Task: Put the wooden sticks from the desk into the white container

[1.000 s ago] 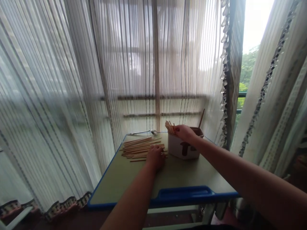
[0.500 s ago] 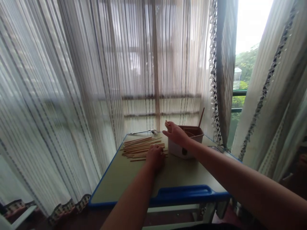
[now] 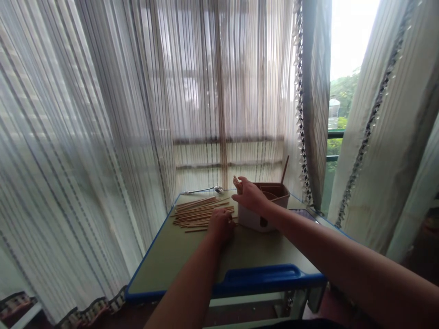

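Observation:
A spread of wooden chopsticks (image 3: 194,212) lies on the desk, pointing left to right. My left hand (image 3: 221,223) rests at their right end, its fingers curled down around some of them; the fingertips are partly hidden. My right hand (image 3: 252,196) is closed on a small bundle of chopsticks (image 3: 237,183), whose tips stick up past the fingers. It is at the left end of a utensil holder (image 3: 252,218), pale outside with a brown rim and inner dividers. The hand covers that end, so how far the bundle sits inside is hidden.
One brown stick (image 3: 285,170) leans out of the holder's back right corner. A metal spoon (image 3: 217,189) lies along the desk's far edge. A dark flat object (image 3: 305,214) is right of the holder. The desk (image 3: 164,265) has a raised blue edge; curtains (image 3: 199,91) hang behind it.
The view has shifted slightly. My right hand with its chopsticks is a little lower against the holder. My left hand stays at the end of the pile.

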A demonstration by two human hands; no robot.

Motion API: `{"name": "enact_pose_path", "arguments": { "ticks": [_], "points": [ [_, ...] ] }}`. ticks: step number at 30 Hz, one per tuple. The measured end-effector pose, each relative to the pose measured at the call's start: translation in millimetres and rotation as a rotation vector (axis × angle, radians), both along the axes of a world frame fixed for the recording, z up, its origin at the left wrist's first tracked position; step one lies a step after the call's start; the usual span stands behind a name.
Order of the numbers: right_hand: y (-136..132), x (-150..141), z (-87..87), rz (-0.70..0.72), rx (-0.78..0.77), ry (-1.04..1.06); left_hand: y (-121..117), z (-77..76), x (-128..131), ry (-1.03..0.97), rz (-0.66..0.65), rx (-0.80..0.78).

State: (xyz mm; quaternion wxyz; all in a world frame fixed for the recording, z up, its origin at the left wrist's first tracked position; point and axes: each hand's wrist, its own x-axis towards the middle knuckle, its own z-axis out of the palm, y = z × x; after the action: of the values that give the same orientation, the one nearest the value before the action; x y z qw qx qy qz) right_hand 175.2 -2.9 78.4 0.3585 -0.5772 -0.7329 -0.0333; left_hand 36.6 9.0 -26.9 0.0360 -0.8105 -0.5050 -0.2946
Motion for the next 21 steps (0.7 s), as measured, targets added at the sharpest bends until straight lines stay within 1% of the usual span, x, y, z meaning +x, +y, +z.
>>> {"name": "enact_pose_path", "arguments": {
  "ticks": [3,8,14,18,21],
  "points": [
    [3.2,-5.0,4.0,-0.054,0.002,-0.003,-2.3,1.7,0.8,0.006,0.011,-0.031],
    [18.0,-11.5,9.3,-0.126,0.097,0.005,-5.0,3.7,2.5,0.009,0.016,-0.034],
    [39.5,-11.8,8.1,-0.065,0.082,0.002,-2.4,4.5,3.8,0.022,0.040,-0.064],
    [45.1,-6.2,8.4,-0.048,0.102,0.055,0.2,3.4,4.5,0.030,0.039,-0.055],
    [47.8,2.3,11.8,-0.066,0.128,0.107,0.6,3.2,5.5,0.036,0.027,-0.043]
  ]
}}
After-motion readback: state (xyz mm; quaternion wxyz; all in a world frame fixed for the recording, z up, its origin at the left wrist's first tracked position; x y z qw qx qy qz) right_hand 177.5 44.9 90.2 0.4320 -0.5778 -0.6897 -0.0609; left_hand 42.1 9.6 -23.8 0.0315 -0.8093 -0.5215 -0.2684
